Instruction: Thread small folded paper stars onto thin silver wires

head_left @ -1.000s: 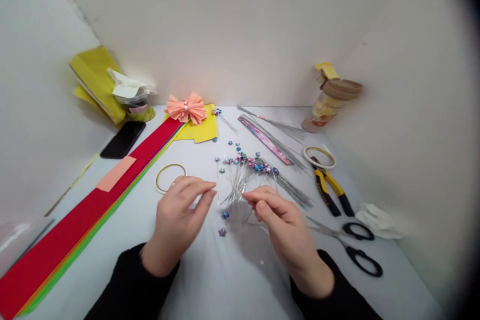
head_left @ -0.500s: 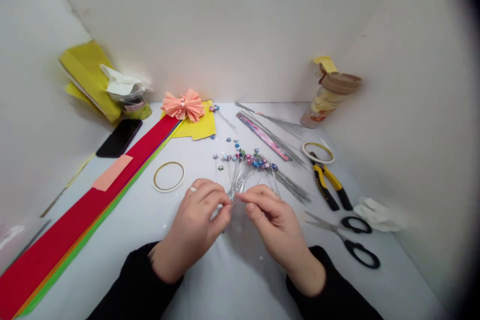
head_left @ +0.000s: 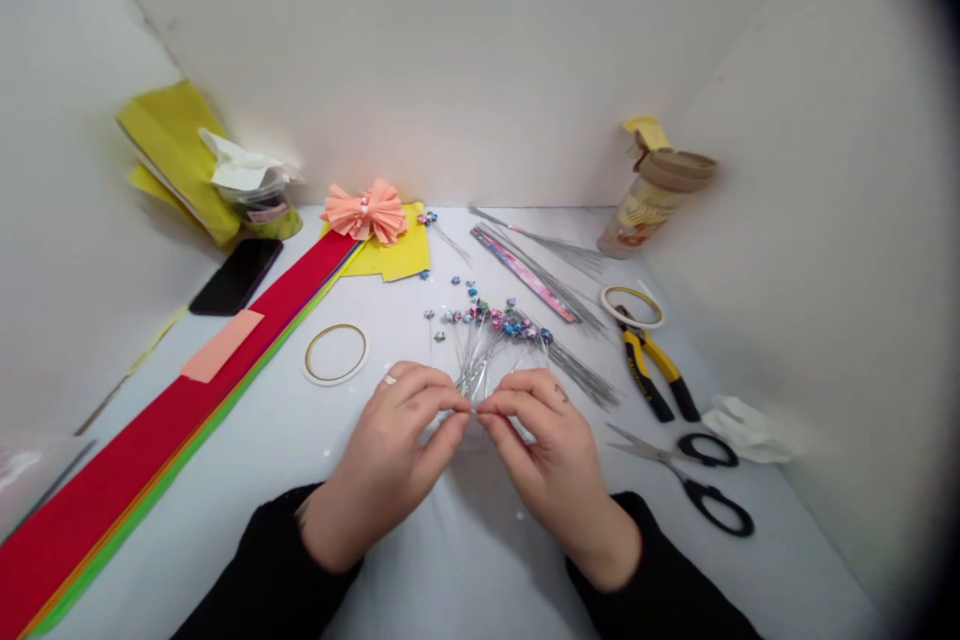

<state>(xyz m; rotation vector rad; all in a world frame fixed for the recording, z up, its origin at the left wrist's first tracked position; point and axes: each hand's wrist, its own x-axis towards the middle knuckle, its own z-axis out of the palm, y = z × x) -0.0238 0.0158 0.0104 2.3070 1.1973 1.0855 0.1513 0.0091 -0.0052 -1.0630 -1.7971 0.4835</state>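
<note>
While left hand (head_left: 394, 460) and right hand (head_left: 555, 455) pinch star-tipped wires (head_left: 480, 360) | pliers (head_left: 649, 370), scissors (head_left: 694, 480) to right

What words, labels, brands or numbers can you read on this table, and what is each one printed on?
Nothing here can be read for certain.
Yellow pliers handle: dark lettering, too blurred to read.
Tan-lidded bottle: printed label, too blurred to read.
Plastic tub: small pink label, too small to read.

Wire stems (head_left: 472, 370) w/ small stars (head_left: 499, 318), fanned, bunched
</note>
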